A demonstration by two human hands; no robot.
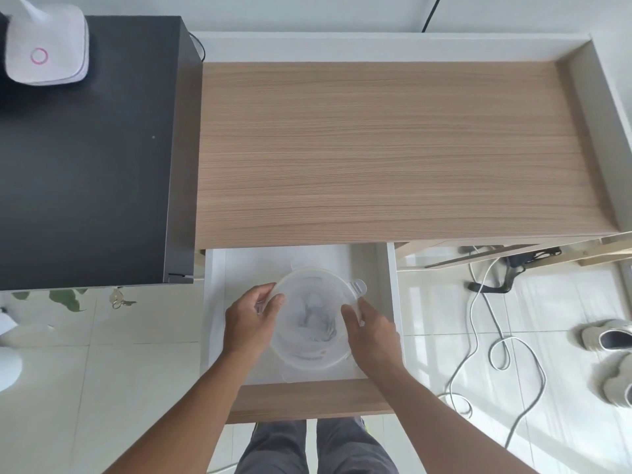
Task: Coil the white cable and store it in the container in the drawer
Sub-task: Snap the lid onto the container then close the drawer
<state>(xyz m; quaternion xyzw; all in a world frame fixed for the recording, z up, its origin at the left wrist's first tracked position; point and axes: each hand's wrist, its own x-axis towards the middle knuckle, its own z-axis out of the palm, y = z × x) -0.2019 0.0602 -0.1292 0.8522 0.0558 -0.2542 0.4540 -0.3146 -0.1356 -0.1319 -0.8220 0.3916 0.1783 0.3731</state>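
- The left hand (pixel 251 319) grips the left rim of the round translucent container (pixel 313 319), fingers curled over the edge and thumb against the outside.
- The right hand (pixel 371 328) pinches the container's right rim, just below a clear lid tab (pixel 357 288) that sticks out at the upper right.
- The container sits in the open white drawer (pixel 388 285), near its middle, closer to the wooden front edge (pixel 307 400) than to the back.
- Through the cloudy plastic something pale and grey shows inside the container; it may be the coiled white cable (pixel 316 319), but the view is too hazy to be sure.
- Above the drawer lies the wood-grain surface (pixel 393 148), bare across its whole top.
- Against the surface's left edge stands a black cabinet (pixel 89 159), with a white device (pixel 46 46) bearing a pink ring on its far left corner.
- On the tiled floor (pixel 564 422), right of the drawer, loose cords (pixel 502 350) loop about, and a pair of light shoes (pixel 612 357) rests near the right border.
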